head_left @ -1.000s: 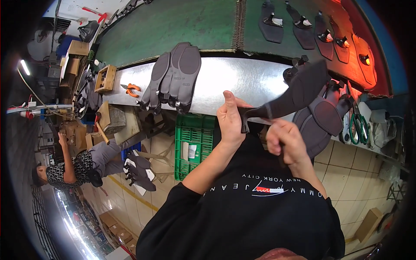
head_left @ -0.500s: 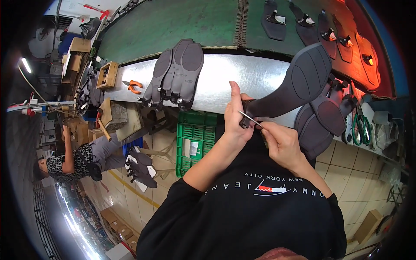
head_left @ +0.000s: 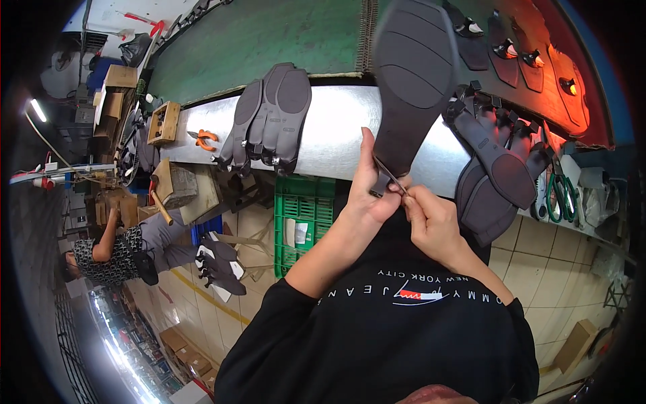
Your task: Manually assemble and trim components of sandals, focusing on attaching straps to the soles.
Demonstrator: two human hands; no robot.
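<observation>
- Workshop bench [head_left: 336,138], its metal strip crossing ahead of us, carries the work.
- We pinch the sole's [head_left: 412,81] narrow heel end in our left hand [head_left: 367,192]; our right hand [head_left: 431,222] closes on a thin strap [head_left: 390,176] there.
- Held above the bench's near edge, it looks light, stiff and flat.
- Below, a green crate [head_left: 303,215] holds something pale; we cannot tell what.

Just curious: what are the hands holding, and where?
The left hand grips a dark shoe sole at its narrow end; the right hand pinches something thin there.
</observation>
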